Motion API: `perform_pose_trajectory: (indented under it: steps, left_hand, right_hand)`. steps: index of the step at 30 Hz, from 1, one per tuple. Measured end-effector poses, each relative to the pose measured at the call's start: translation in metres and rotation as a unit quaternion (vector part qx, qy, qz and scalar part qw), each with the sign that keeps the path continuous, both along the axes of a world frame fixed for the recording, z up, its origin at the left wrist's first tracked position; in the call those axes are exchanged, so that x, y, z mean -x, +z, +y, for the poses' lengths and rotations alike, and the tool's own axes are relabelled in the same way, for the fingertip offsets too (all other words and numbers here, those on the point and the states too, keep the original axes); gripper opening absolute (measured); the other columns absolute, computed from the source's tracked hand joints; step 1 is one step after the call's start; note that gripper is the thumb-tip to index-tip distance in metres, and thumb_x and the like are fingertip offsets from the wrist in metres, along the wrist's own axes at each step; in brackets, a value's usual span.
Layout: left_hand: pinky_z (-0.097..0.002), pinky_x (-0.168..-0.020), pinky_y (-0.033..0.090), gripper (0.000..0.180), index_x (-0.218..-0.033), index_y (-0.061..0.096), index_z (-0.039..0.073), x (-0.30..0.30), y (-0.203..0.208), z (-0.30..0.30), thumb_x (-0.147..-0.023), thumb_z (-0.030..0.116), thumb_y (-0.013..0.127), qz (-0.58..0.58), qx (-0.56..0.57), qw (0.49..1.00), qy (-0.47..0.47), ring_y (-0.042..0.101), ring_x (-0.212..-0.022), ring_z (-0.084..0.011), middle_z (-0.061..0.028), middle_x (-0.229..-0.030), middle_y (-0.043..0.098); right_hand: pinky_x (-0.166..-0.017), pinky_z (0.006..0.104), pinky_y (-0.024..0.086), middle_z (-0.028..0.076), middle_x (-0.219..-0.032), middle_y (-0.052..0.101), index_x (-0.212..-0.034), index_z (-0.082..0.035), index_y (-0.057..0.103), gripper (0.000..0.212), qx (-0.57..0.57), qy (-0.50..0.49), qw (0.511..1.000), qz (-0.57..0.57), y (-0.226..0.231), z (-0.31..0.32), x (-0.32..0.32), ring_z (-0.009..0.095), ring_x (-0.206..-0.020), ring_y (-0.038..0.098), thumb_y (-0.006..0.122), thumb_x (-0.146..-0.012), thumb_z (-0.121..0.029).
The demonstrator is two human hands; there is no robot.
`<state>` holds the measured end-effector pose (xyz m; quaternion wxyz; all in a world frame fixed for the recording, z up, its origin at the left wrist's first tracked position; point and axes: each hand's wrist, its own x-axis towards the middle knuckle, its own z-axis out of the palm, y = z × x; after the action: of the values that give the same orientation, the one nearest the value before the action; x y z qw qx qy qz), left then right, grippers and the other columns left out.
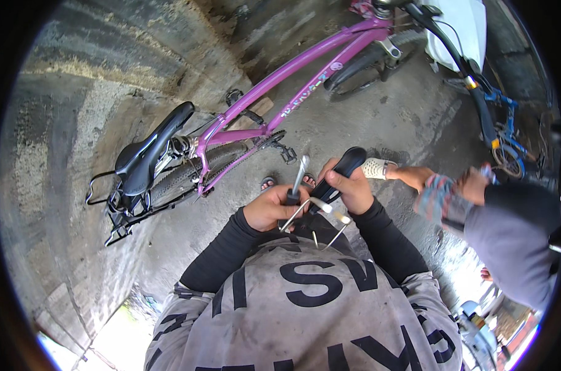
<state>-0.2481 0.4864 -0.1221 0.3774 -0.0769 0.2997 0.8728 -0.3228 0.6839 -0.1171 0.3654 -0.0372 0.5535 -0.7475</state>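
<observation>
At chest height, the left hand [269,209] grips a silver wrench [299,176] upright, while the right hand [353,188] closes around a black saddle [337,176] whose metal rails [320,216] hang below. Beyond stands a purple bicycle [274,93] on the concrete floor [404,117]; another person's arm [478,191] enters at right.
</observation>
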Motion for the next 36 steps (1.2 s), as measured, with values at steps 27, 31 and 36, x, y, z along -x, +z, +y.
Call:
perform_pose_trajectory:
  steps: [27, 31, 36]
  left_hand:
    - [-0.0183, -0.054, 0.042, 0.018, -0.089, 0.054, 0.007, 0.029, -0.329, -0.007, -0.083, 0.019, 0.065, 0.074, 0.088, 0.989, 0.090, 0.048, -0.064, -0.0031, 0.0000, -0.087, 0.059]
    - [-0.0201, -0.057, 0.044, 0.013, -0.086, 0.053, 0.005, 0.046, -0.376, -0.012, -0.084, 0.015, 0.062, 0.128, 0.217, 0.943, 0.216, 0.056, -0.078, -0.0099, -0.0076, -0.091, 0.060]
    - [-0.0210, -0.059, 0.044, 0.009, -0.089, 0.052, 0.004, 0.030, -0.416, -0.023, -0.086, 0.008, 0.058, 0.098, 0.368, 0.895, 0.231, 0.056, -0.072, -0.0090, -0.0051, -0.082, 0.060]
  right_hand:
    - [-0.065, 0.0238, 0.041, 0.001, -0.073, 0.053, -0.089, 0.002, 0.054, 0.012, -0.137, 0.229, 0.963, 0.026, -0.283, 0.004, 0.121, 0.010, -0.069, 0.049, 0.050, -0.087, -0.009]
    - [-0.047, 0.0202, 0.027, -0.007, -0.060, 0.040, -0.080, -0.002, 0.054, 0.008, -0.106, 0.161, 0.975, 0.109, -0.348, -0.005, 0.129, 0.003, -0.053, 0.035, 0.050, -0.086, -0.007]
    - [-0.063, 0.0235, 0.039, 0.002, -0.070, 0.053, -0.083, 0.002, 0.056, 0.009, -0.110, 0.125, 0.972, 0.167, -0.423, 0.005, 0.133, 0.008, -0.068, 0.047, 0.052, -0.083, -0.006]
